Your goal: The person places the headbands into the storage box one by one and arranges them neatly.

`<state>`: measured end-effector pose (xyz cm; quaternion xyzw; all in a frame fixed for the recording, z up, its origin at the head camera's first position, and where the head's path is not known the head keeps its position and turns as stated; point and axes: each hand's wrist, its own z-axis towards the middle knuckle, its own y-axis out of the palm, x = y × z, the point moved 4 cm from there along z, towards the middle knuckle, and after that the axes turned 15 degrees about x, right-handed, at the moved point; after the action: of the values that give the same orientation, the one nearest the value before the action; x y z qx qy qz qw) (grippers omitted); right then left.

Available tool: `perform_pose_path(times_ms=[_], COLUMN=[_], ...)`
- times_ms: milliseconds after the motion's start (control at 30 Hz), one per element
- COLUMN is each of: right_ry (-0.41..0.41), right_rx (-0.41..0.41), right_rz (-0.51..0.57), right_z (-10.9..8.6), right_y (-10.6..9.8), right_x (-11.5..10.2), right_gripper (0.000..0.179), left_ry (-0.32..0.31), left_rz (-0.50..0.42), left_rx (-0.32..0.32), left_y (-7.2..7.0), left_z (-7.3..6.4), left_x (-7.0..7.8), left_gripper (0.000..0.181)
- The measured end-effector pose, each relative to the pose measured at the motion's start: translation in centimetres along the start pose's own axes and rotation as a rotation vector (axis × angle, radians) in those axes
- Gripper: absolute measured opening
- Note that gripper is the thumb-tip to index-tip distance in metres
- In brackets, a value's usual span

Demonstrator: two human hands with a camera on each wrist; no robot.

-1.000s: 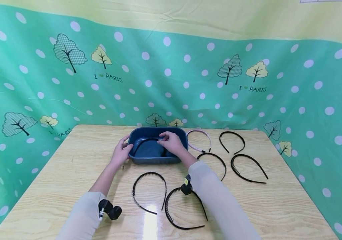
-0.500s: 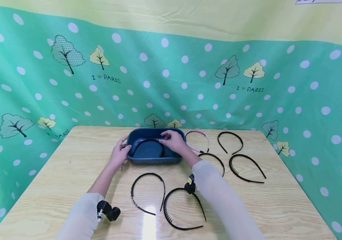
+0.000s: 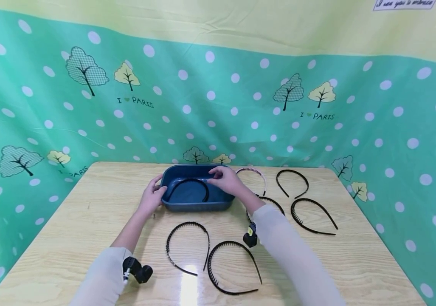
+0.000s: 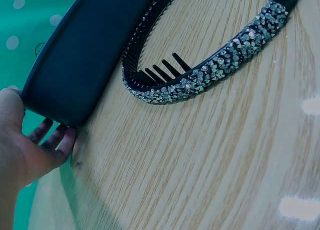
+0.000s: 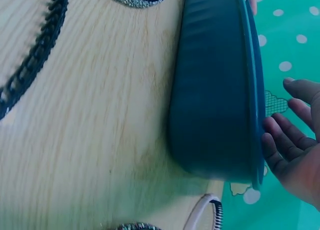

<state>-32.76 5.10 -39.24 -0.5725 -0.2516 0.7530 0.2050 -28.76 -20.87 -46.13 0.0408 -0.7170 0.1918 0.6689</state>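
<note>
A dark blue plastic basin stands at the back of the table with a black headband lying inside. My left hand grips the basin's left end, the thumb over the rim and the fingers around the outside, as the left wrist view also shows. Over the basin's right end is my right hand, fingers loosely bent and holding nothing. In the right wrist view, that hand is beside the basin's rim. A black headband with sparkling stones lies in front of the basin.
Another toothed black headband lies near the front. To the right are a pink headband and black headbands; another is partly hidden by my right forearm. A polka-dot cloth hangs behind the wooden table.
The headband in the basin has settled flat, and my right hand has let go of it and shifted slightly right. My left hand keeps its grip on the basin.
</note>
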Motion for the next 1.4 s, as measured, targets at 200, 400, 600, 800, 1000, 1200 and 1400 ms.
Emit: perform_pose_path(times_ms=[200, 400, 600, 800, 1000, 1200, 1400], right_ry=[0.008, 0.026, 0.014, 0.012, 0.011, 0.010, 0.002], right_rx=[-0.020, -0.033, -0.043, -0.055, -0.050, -0.046, -0.036], right_rz=[-0.018, -0.038, -0.033, -0.053, -0.098, -0.095, -0.119], right_z=[-0.1, -0.2, -0.3, -0.6, -1.1, -1.4, -1.7], right_y=[-1.1, -2.2, -3.4, -4.7, -6.2, -7.2, -8.1], right_x=[0.2, 0.3, 0.5, 0.8, 1.1, 1.7, 2.1], right_gripper=[0.030, 0.032, 0.031, 0.031, 0.032, 0.034, 0.036], left_ry=[0.008, 0.018, 0.009, 0.015, 0.012, 0.014, 0.008], left_rz=[0.002, 0.011, 0.019, 0.028, 0.025, 0.019, 0.031], left_rx=[0.006, 0.012, 0.006, 0.009, 0.007, 0.003, -0.002], left_y=[0.0, -0.2, -0.2, -0.1, 0.0, 0.1, 0.0], left_z=[0.1, 0.1, 0.2, 0.2, 0.1, 0.0, -0.2], left_x=[0.1, 0.2, 0.1, 0.1, 0.1, 0.3, 0.3], left_gripper=[0.053, 0.053, 0.053, 0.053, 0.053, 0.053, 0.053])
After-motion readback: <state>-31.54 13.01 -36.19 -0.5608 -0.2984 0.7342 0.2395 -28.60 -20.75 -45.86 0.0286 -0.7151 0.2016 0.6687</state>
